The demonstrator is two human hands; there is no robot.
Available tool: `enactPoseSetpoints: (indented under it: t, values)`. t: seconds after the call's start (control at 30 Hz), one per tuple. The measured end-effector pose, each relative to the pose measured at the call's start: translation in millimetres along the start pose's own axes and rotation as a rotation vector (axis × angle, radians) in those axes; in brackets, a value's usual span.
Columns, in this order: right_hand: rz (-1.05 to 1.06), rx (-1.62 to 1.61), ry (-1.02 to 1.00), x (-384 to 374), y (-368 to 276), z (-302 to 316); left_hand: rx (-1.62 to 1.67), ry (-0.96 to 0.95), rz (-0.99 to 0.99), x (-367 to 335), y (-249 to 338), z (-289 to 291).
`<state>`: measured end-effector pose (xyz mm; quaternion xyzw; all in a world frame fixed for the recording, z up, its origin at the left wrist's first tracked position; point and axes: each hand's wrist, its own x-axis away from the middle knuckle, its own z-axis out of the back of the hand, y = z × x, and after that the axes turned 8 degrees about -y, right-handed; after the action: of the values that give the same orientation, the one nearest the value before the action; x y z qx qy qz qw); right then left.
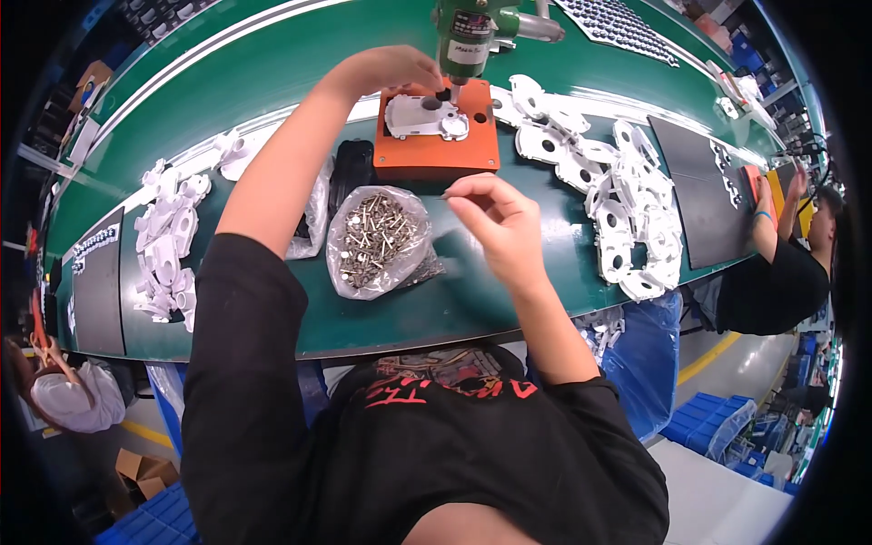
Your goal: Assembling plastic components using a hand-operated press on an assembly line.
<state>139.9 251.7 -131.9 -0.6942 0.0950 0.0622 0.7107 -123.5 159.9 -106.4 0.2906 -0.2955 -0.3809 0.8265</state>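
Observation:
My left hand point(400, 69) reaches over the far side of an orange fixture block point(436, 160). Its curled fingertips meet a small black part point(443, 94), beside the tip of a green screwdriving machine point(465, 45). On the block lies a white plastic housing point(413, 118), under the machine's tip. Nearer to me, my right hand point(500, 222) hovers right of an open plastic bag of screws point(377, 241). Thumb and forefinger are pinched together; a tiny dark tip shows between them, too small to name.
White plastic housings point(627, 209) are heaped at the right, and white parts point(163, 241) at the left. A black pouch-like item point(352, 165) lies beside the block. Dark mats point(695, 191) lie farther out. Another person point(772, 263) works at the right, another point(77, 395) at the left.

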Motion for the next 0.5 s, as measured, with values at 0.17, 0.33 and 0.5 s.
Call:
enactPoseSetpoints:
  t: [0.17, 0.33, 0.5]
  values:
    - [0.024, -0.086, 0.124, 0.6, 7.7, 36.8, -0.060, -0.105, -0.059, -25.9, 9.2, -7.7]
    - [-0.030, -0.118, 0.200, -6.5, 7.2, 50.5, -0.016, -0.109, -0.026, -30.8, 11.7, -9.7]
    - [-0.037, -0.123, 0.184, -21.3, 12.2, 53.5, -0.098, -0.072, 0.006, -20.0, 21.8, -8.5]
